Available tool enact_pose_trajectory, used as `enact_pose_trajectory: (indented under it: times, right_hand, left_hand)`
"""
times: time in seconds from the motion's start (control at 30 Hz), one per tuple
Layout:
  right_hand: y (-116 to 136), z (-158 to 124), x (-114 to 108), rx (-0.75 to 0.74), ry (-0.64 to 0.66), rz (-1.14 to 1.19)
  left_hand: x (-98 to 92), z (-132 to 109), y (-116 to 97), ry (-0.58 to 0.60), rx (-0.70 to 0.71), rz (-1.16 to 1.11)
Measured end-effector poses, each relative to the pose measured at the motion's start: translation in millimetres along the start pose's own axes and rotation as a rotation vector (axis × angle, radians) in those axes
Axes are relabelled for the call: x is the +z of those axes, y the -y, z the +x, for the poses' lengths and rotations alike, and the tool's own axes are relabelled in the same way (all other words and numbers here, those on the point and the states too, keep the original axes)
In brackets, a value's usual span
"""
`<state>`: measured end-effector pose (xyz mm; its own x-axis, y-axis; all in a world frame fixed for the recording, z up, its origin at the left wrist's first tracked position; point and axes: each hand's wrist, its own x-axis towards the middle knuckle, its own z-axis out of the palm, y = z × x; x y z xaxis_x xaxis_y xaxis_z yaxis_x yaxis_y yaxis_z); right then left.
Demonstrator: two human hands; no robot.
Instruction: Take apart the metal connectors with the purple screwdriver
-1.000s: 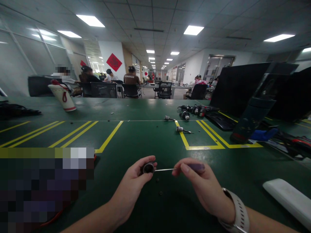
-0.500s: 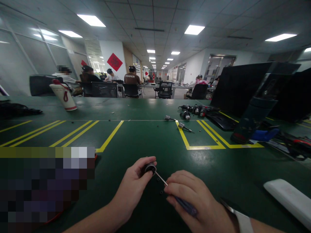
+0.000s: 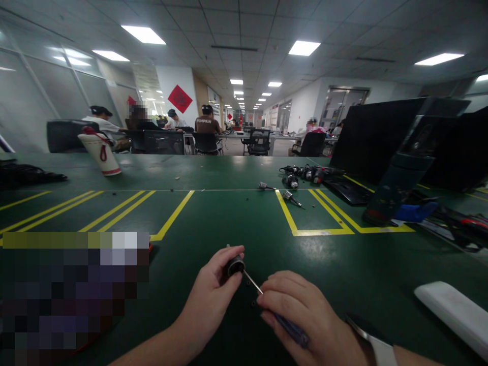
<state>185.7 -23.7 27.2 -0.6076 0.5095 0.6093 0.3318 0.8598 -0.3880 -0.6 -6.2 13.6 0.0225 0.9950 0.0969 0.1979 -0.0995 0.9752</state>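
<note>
Left hand (image 3: 213, 290): closed, gripping a dark-grey, cup-shaped metal cylinder (image 3: 235, 265) between thumb and fingers, above the green tabletop (image 3: 213, 213). Open round mouth turned toward the wearer and partly toward the right hand; long axis running back from the mouth, away from the wearer and slightly left, into the curl of the left fingers. Small pale tip (image 3: 227, 246) just above the left index finger; cannot tell whether part of the same piece.

Right hand (image 3: 295, 300): closed around a slim screwdriver-like tool with a dark purplish handle (image 3: 292, 329) and thin, bright metal shaft (image 3: 253, 282). Long axis on a slant: handle end under the right palm, nearest the wearer; shaft leaving the fingertips leftward and away, pointing at the cylinder. Tip at the mouth, by the rim nearest the right hand; too small to tell whether inside or only touching. White-strapped watch (image 3: 382, 349) on right wrist.

Between the hands, on the tabletop: two small dark ring-shaped parts (image 3: 253, 304), farther one beside the shaft, nearer one just left of the right fingertips.

Well beyond the right hand: two silvery metal cylinders with thin rods (image 3: 293, 199), lying flat, rods pointing right; nearer one beside a yellow tape line (image 3: 286, 213). Off to its right: long, rounded white case (image 3: 453, 315).
</note>
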Motion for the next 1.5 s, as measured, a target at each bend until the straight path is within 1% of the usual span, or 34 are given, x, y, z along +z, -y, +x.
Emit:
enact_pose_trajectory:
  times: [0.13,0.27,0.5,0.7,0.87,1.07,1.2,1.4,1.5]
  right_hand:
    - [-0.1,1.1,0.5,0.001,0.013,-0.006]
    - [-0.4,1.2,0.5,0.003,-0.011,-0.009]
    - [0.2,1.0,0.9,-0.02,-0.017,-0.017]
    - [0.7,-0.5,1.7,-0.01,-0.002,-0.035]
    - [1.1,-0.6,1.3,-0.056,0.001,-0.048]
    - [1.2,-1.9,3.0,-0.051,-0.018,-0.075]
    - [0.9,-1.9,6.0,-0.096,-0.043,-0.122]
    - [0.3,-2.4,9.1,-0.112,-0.074,-0.18]
    - [1.3,-2.5,8.1,-0.124,-0.06,-0.172]
  left_hand:
    - [-0.1,0.2,-1.0,0.001,0.004,0.015]
    - [-0.5,0.5,-0.7,0.001,0.016,0.03]
    - [-0.3,-0.2,-2.7,-0.013,0.01,0.022]
    - [0.7,0.7,-3.3,-0.012,0.026,0.025]
    - [0.4,0.1,-2.2,-0.016,0.036,0.068]
    - [0.0,-0.3,-1.2,-0.026,0.071,0.108]
    - [0.4,-1.6,-2.3,-0.016,0.065,0.104]
    - [2.0,-0.7,-5.0,-0.013,0.032,0.077]
    - [2.3,-0.9,-5.7,-0.005,0.002,0.061]
